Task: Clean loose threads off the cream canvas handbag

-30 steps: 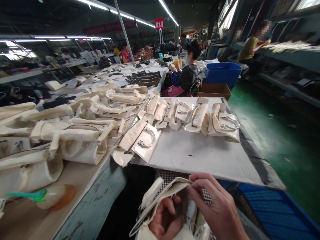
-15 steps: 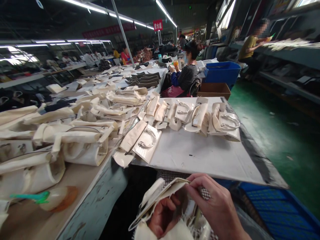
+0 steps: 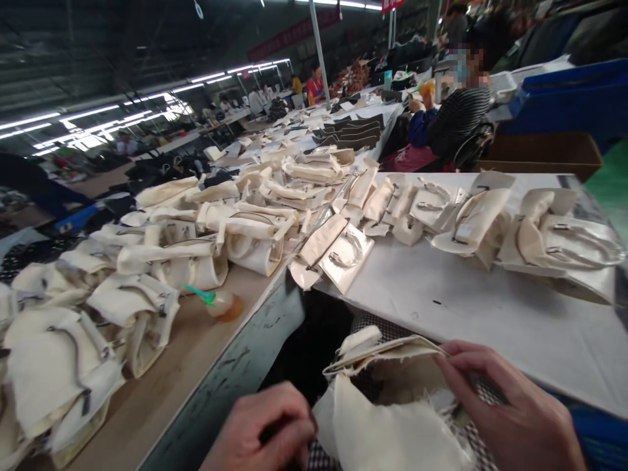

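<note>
A cream canvas bag (image 3: 387,418) with frayed raw edges lies open in my lap, its stiff rim turned up. My right hand (image 3: 505,405) pinches that rim between thumb and fingers. My left hand (image 3: 260,428) is apart from the bag at the bottom of the view, its fingers curled together with nothing visible in them. Under the bag shows a black-and-white checked cloth (image 3: 471,405). Just beyond it, the white-covered table (image 3: 466,307) holds rows of bag pieces with metal ring fittings (image 3: 346,258).
Stacked canvas bags (image 3: 191,261) crowd the wooden table (image 3: 186,347) on my left, beside a glue bottle with a green nozzle (image 3: 220,304). A seated co-worker (image 3: 451,124) works beyond the white table, near a blue crate (image 3: 554,98) and a cardboard box (image 3: 540,154).
My left hand has come out of the bag and moved left. The bag now lies more open, and the whole view has swung, with the tables shifted to the right and tilted.
</note>
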